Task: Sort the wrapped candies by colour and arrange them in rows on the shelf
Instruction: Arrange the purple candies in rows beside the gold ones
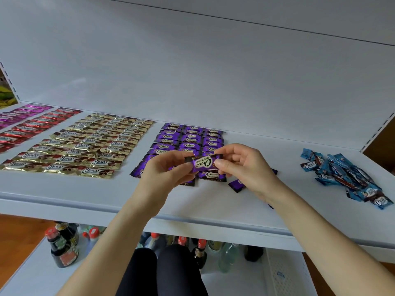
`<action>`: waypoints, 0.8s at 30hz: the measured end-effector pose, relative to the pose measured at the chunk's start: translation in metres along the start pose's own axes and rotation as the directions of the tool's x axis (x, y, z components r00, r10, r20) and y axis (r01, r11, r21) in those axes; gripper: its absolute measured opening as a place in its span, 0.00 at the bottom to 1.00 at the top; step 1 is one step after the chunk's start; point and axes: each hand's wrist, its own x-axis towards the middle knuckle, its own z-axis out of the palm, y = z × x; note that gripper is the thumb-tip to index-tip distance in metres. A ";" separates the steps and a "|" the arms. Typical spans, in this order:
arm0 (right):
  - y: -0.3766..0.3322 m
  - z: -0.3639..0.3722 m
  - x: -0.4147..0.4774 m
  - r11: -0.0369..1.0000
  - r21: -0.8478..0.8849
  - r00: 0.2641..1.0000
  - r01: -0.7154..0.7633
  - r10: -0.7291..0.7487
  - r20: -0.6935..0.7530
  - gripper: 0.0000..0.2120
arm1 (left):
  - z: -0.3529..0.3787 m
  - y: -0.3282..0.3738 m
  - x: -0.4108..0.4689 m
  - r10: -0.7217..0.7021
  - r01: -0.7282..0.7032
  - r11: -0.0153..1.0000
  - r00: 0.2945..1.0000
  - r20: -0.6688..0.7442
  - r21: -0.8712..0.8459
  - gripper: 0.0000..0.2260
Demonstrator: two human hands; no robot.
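- Both hands are up over the white shelf (213,116), pinching one purple candy (203,163) between them: the left hand (164,169) holds its left end, the right hand (241,165) its right end, thumbs in front.
- Just behind and under the hands lie the purple rows (190,137).
- To the left sit gold rows (85,144), then red rows (36,124), then pink rows (23,112) at the far edge.
- Well off to the right, a loose blue pile (344,176) is unsorted.
- A couple of stray purple pieces (236,184) lie near the right wrist.
- Sauce bottles (62,244) stand on the lower level.
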 end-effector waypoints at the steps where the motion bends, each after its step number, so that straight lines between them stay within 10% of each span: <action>1: 0.001 -0.001 0.000 0.999 0.032 1.000 -0.016 0.016 -0.014 0.09 | -0.001 -0.001 0.001 -0.012 0.012 0.999 1.000 -0.014 -0.031 0.08; 7: 0.006 0.004 -0.003 0.976 0.153 0.986 -0.157 0.147 0.074 0.02 | 0.008 -0.004 -0.001 -0.038 0.035 0.991 0.999 -0.025 -0.131 0.07; 12: 0.007 0.001 0.005 0.940 0.312 0.990 -0.135 0.144 -0.005 0.06 | 0.009 -0.017 -0.005 0.275 -0.251 0.859 0.961 0.012 0.445 0.06; 17: 0.021 -0.020 0.008 0.982 -0.186 0.999 -0.038 0.039 0.001 0.07 | -0.014 -0.053 -0.024 0.588 -0.528 0.235 0.746 0.314 0.816 0.13; 24: 0.045 -0.010 -0.001 0.837 -0.537 0.991 0.107 -0.045 0.128 0.04 | -0.016 -0.065 -0.037 0.585 -0.475 0.161 0.752 0.304 0.865 0.12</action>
